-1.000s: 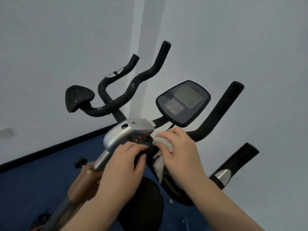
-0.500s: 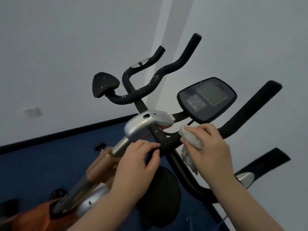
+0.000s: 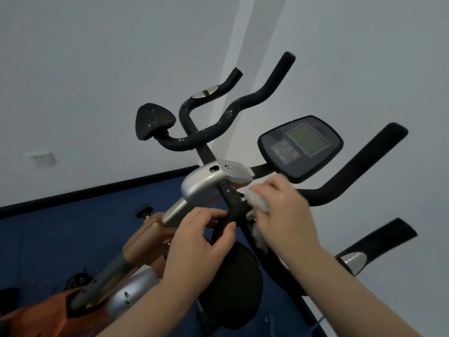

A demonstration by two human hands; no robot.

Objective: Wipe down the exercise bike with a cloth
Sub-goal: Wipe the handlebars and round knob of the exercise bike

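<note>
Head view: black foam-padded handlebar bar of exercise bike sits at frame centre, at 5 o'clock from silver metal clamp housing. Left hand is curled round bar, thumb and fingers closed on it. Right hand, at 3 o'clock from bar, has crumpled white cloth bunched in bent fingers, pressed against bar. Judged best: bar steadied by left hand, cloth wrapped and drawn along white-flecked foam; grey-screened console at 1 o'clock is avoided.
</note>
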